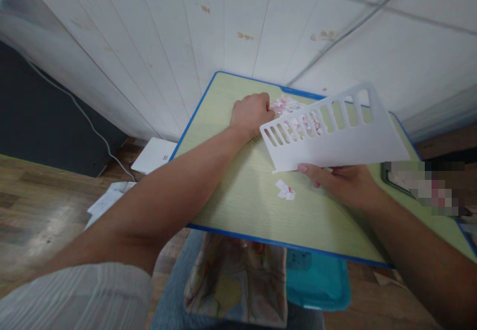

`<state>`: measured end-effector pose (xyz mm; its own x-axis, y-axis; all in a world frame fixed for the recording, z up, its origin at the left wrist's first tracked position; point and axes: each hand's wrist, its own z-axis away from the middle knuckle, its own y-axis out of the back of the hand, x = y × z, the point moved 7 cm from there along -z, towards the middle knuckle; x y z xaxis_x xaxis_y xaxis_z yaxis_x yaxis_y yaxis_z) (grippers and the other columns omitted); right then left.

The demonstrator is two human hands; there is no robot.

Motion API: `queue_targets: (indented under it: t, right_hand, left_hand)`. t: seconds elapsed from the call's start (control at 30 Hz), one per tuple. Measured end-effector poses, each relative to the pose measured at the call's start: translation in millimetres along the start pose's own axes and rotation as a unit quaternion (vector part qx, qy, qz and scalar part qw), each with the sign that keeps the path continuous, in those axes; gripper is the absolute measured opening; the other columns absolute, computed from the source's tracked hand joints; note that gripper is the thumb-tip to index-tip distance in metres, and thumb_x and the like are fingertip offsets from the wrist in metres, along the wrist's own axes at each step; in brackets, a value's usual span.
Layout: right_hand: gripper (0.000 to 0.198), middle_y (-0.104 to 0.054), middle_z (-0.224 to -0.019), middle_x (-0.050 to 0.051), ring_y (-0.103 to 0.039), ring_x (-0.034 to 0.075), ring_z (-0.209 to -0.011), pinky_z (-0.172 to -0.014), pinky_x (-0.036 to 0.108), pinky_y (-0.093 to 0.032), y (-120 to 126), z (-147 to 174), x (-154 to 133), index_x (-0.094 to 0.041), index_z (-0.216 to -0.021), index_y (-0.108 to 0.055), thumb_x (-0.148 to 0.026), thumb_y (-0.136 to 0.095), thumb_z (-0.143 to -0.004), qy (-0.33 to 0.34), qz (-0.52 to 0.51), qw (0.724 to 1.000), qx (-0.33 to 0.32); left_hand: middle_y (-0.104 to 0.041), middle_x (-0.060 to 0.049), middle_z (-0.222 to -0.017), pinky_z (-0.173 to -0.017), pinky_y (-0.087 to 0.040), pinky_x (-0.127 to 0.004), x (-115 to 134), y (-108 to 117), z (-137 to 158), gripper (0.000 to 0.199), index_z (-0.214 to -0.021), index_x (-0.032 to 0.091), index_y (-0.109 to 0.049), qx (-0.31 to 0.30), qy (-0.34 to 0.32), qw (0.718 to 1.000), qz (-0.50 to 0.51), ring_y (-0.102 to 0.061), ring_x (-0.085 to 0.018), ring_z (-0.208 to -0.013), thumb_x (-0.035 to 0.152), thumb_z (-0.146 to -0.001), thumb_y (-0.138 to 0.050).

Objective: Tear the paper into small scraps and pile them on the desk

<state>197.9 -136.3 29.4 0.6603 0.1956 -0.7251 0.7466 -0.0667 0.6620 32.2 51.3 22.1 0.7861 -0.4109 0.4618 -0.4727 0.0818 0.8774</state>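
Note:
My right hand (pixel 343 181) grips the lower edge of a white slotted plastic panel (pixel 335 146), thumb on its near face. The panel is raised and tilted above the light green table (pixel 231 196); its row of slots grows larger toward the right. My left hand (pixel 253 114) rests knuckles up at the table's far side, fingers curled by a pile of small white and pink paper pieces (pixel 285 104). What those fingers hold, if anything, is hidden. More of the pile shows through the slots. Several loose paper pieces (pixel 286 191) lie nearer me.
A dark-rimmed object (pixel 391 178), partly pixelated, lies at the table's right side. Below the front edge are a patterned cloth bag (pixel 234 290) and a teal plastic container (pixel 318 283). A white box (pixel 154 155) sits on the floor at left. White panelled wall (pixel 238 22) stands behind.

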Motion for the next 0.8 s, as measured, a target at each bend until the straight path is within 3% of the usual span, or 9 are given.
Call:
queue_targets:
  t: [0.23, 0.47, 0.63, 0.8]
  right_hand:
    - [0.056, -0.071, -0.060, 0.004, -0.067, 0.022, -0.057, -0.054, 0.036, -0.056, 5, 2, -5, -0.029, -0.059, -0.066, -0.063, -0.092, -0.096, -0.046, -0.030, 0.995, -0.088]
    - [0.062, -0.073, -0.064, 0.005, -0.068, 0.021, -0.061, -0.056, 0.033, -0.055, 5, 13, -8, -0.026, -0.060, -0.067, -0.070, -0.092, -0.096, -0.076, -0.026, 0.983, -0.165]
    - [0.062, -0.067, -0.056, 0.002, -0.061, 0.017, -0.054, -0.051, 0.030, -0.048, 11, 42, -3, -0.025, -0.061, -0.069, -0.072, -0.091, -0.094, -0.130, -0.040, 0.982, -0.133]
    - [0.064, -0.071, -0.060, 0.004, -0.067, 0.021, -0.057, -0.055, 0.033, -0.055, 22, 92, 2, -0.026, -0.061, -0.072, -0.078, -0.094, -0.090, -0.195, -0.044, 0.978, -0.060]
  left_hand:
    - [-0.090, -0.012, -0.134, -0.117, -0.061, -0.050, -5, -8, -5, 0.032, -0.127, 0.027, -0.088, 0.021, -0.013, 1.000, 0.011, -0.081, -0.035, -0.129, 0.029, -0.106, -0.064]
    - [-0.089, -0.010, -0.138, -0.122, -0.058, -0.051, -9, -12, -9, 0.031, -0.129, 0.030, -0.088, 0.026, -0.002, 0.999, 0.022, -0.077, -0.036, -0.135, 0.032, -0.108, -0.064]
    - [-0.087, -0.013, -0.140, -0.123, -0.057, -0.055, -7, -10, -9, 0.032, -0.130, 0.027, -0.088, 0.017, -0.001, 0.999, 0.031, -0.076, -0.039, -0.137, 0.031, -0.108, -0.066]
    - [-0.087, -0.011, -0.141, -0.124, -0.056, -0.055, -6, -9, -10, 0.036, -0.132, 0.030, -0.088, 0.017, -0.002, 0.999, 0.035, -0.074, -0.039, -0.139, 0.028, -0.105, -0.064]
